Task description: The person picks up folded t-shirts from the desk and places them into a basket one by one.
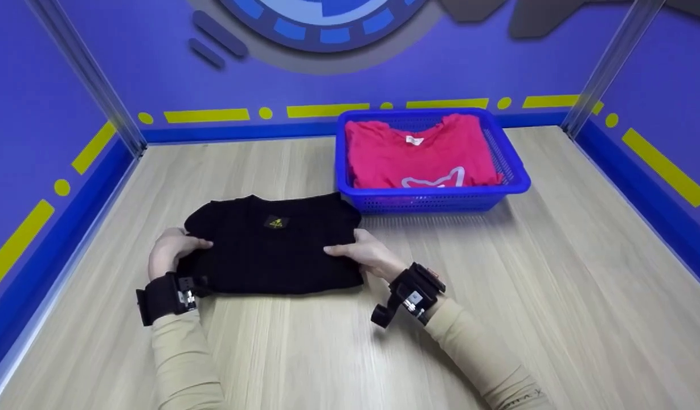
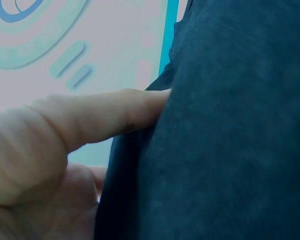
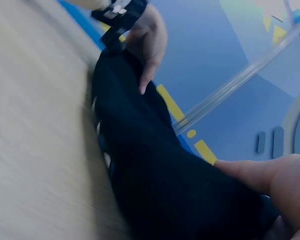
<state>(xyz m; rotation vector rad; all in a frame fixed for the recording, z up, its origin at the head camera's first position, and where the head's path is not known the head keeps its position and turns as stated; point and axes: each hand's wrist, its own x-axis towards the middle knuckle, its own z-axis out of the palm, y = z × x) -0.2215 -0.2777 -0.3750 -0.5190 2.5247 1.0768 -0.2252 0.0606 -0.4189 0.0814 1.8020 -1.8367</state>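
A folded black shirt [image 1: 275,256] with a small yellow mark near its neckline spans the space between both hands. My left hand [image 1: 170,250] grips its left side, thumb on top and the other fingers under the cloth. On the opposite side my right hand [image 1: 375,253] holds the edge the same way, thumb over the fabric. In the left wrist view the thumb [image 2: 115,112] presses against the dark cloth [image 2: 230,130]. The right wrist view shows fingertips of the other hand at the far end and the shirt's lower edge close over the table.
Just behind the shirt's right corner stands a blue plastic basket [image 1: 435,202] holding a folded red shirt [image 1: 418,162] with a white print. Pale wood-grain table [image 1: 327,353] lies underneath. Blue panels [image 1: 304,91] wall in the back and both sides.
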